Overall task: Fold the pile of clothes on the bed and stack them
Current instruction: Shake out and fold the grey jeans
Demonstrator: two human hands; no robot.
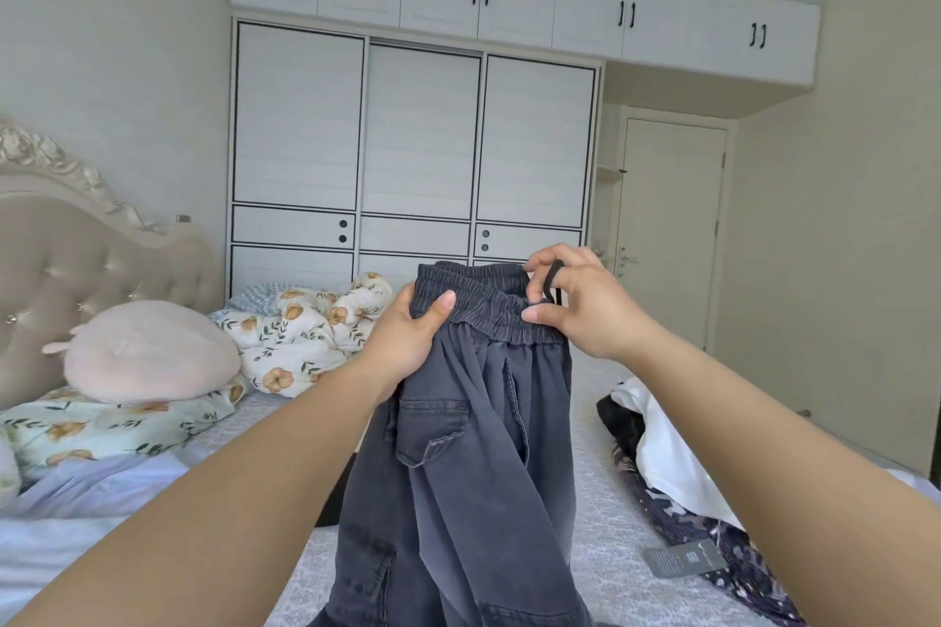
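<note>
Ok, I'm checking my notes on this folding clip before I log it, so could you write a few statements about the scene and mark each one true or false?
1. Both hands hold the dark grey trousers by the elastic waistband. True: left hand, right hand.
2. The trousers lie folded flat on the bed. False: they are held up and hang down.
3. A pink round cushion sits near the headboard. True.
4. The wardrobe doors stand open. False: they are closed.
5. A white garment lies on the bed to the right. True.
</note>
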